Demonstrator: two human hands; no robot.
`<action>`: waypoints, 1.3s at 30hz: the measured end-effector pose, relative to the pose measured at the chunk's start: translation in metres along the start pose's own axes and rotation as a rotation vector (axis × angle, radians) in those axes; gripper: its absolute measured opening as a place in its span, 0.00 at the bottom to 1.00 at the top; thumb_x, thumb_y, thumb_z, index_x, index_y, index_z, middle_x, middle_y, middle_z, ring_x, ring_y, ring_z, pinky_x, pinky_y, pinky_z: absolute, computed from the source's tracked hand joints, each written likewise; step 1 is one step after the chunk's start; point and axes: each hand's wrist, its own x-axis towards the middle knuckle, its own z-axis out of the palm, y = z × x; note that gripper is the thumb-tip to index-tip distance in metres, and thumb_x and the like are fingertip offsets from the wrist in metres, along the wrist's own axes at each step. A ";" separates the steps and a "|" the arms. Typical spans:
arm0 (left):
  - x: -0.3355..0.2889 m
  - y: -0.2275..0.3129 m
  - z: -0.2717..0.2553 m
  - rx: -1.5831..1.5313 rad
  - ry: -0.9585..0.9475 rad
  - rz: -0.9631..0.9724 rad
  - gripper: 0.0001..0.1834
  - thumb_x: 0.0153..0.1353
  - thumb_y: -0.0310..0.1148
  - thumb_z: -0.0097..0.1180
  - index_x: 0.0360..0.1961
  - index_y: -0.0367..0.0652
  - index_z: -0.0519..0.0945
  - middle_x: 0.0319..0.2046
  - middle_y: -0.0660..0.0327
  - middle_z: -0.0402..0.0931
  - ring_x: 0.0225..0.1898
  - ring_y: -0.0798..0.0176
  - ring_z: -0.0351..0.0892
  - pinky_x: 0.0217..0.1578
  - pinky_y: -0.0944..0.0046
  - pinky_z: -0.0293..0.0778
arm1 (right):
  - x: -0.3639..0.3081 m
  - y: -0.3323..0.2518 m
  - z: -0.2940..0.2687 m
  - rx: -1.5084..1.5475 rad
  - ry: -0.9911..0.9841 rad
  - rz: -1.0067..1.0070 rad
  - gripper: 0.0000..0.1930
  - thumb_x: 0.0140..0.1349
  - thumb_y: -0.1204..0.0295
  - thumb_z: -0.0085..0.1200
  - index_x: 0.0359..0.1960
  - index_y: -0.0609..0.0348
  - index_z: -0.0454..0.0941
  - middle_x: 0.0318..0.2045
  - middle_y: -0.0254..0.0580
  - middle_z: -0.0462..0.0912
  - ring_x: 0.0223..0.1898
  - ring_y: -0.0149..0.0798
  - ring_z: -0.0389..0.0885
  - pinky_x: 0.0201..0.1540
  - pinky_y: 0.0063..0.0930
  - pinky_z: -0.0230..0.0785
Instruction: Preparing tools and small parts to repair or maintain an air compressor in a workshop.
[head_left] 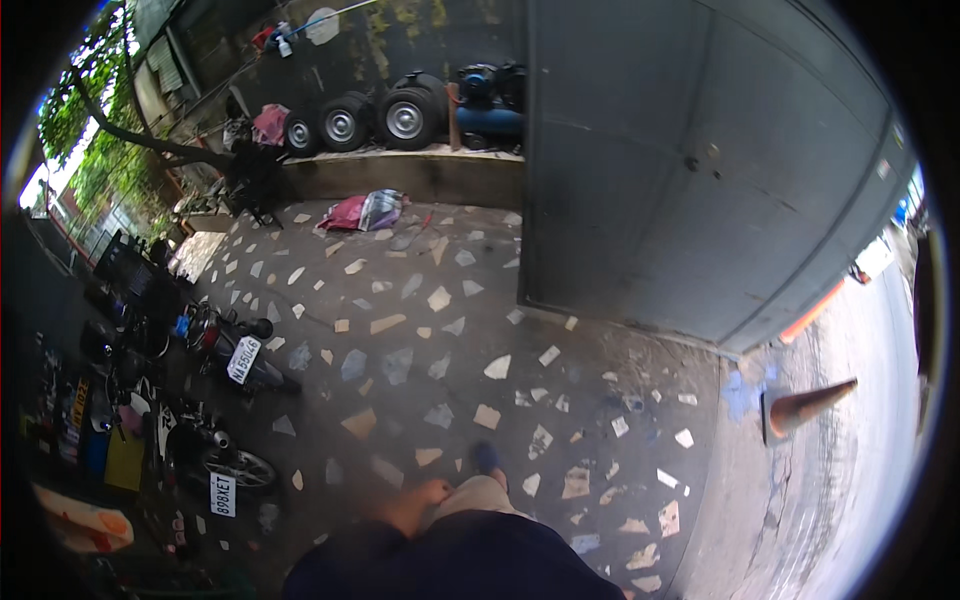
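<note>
My left hand [434,491] hangs low at my left side, against the leg of my light shorts [480,495]. It is small and blurred, and its fingers cannot be made out; I see nothing sticking out of it. My right hand does not show. One foot in a dark shoe [486,458] is ahead of me on a dark floor set with pale, irregular stone pieces [397,365].
Motorcycles [240,360] stand along the left. A big grey metal gate [690,170] takes up the right, with an orange cone [810,408] by the road. Wheels with tires [404,119] and a blue air compressor [490,120] line the back ledge. Crumpled sacks [365,211] lie below.
</note>
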 end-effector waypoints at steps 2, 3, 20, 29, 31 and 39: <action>0.002 -0.021 -0.018 -0.028 -0.071 -0.137 0.22 0.62 0.48 0.56 0.44 0.38 0.83 0.43 0.49 0.83 0.46 0.50 0.81 0.49 0.54 0.74 | 0.010 -0.018 0.027 -0.026 -0.030 0.017 0.09 0.57 0.65 0.52 0.30 0.57 0.77 0.24 0.45 0.79 0.22 0.45 0.79 0.23 0.41 0.70; 0.012 -0.023 -0.034 -0.041 -0.081 -0.141 0.22 0.62 0.48 0.56 0.44 0.38 0.83 0.43 0.49 0.83 0.46 0.50 0.81 0.49 0.54 0.74 | 0.017 -0.023 0.041 -0.019 -0.025 0.017 0.09 0.57 0.64 0.52 0.30 0.57 0.77 0.24 0.45 0.80 0.22 0.45 0.79 0.24 0.42 0.70; 0.039 -0.146 -0.126 -0.903 0.532 -0.558 0.15 0.66 0.40 0.54 0.44 0.37 0.80 0.29 0.57 0.79 0.28 0.67 0.75 0.29 0.65 0.73 | 0.281 -0.127 0.550 -1.545 -1.018 -1.054 0.09 0.55 0.72 0.55 0.36 0.60 0.82 0.31 0.42 0.84 0.25 0.35 0.82 0.26 0.30 0.75; 0.138 -0.086 -0.225 0.176 0.044 -0.150 0.23 0.68 0.39 0.48 0.58 0.36 0.70 0.52 0.44 0.76 0.50 0.47 0.79 0.48 0.51 0.73 | 0.291 -0.249 0.783 -2.007 -0.568 -0.702 0.13 0.59 0.62 0.53 0.37 0.57 0.84 0.37 0.50 0.85 0.44 0.51 0.84 0.45 0.40 0.76; 0.205 -0.074 -0.277 -0.636 0.338 -0.426 0.17 0.66 0.35 0.49 0.51 0.34 0.78 0.46 0.55 0.80 0.41 0.59 0.80 0.42 0.61 0.76 | 0.273 -0.275 0.864 -2.170 -0.707 -0.891 0.15 0.59 0.61 0.55 0.40 0.58 0.84 0.39 0.51 0.85 0.45 0.53 0.83 0.46 0.41 0.75; 0.363 -0.038 -0.532 -0.694 0.387 -0.315 0.21 0.62 0.38 0.55 0.49 0.31 0.78 0.39 0.54 0.83 0.40 0.60 0.82 0.44 0.60 0.77 | 0.241 -0.325 1.092 -1.172 -0.635 -0.558 0.15 0.60 0.66 0.59 0.43 0.65 0.81 0.32 0.47 0.85 0.33 0.38 0.82 0.39 0.34 0.74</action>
